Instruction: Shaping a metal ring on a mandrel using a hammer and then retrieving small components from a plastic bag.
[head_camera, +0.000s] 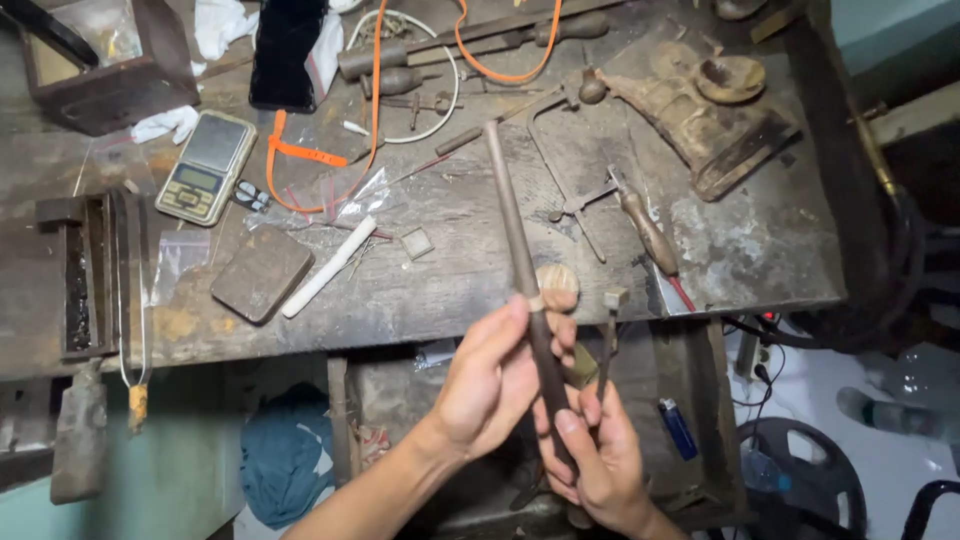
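Right hand (600, 455) is closed round the thick lower end of a long tapered steel mandrel (520, 262), fist-style, probably to keep the rod steady while it points up and away toward the workbench (760, 250). The same hand also seems to pinch the shaft of a small square-headed hammer (612, 300), head up just right of the mandrel; exact grip there is hard to tell. Left hand (495, 375) is half closed, thumb and fingertips pinching the mandrel mid-shaft, where a pale band or ring (536, 302) sits, likely to hold it in place on the taper.

From the mandrel outward: a round wooden knob (558, 283) is just right of it, a jeweller's saw frame (590, 195) further right, a white rod (330, 266) and flat dark block (262, 273) to the left, a pocket scale (207, 166) beyond those. A blue lighter (678, 428) lies below the bench, right of the hands.
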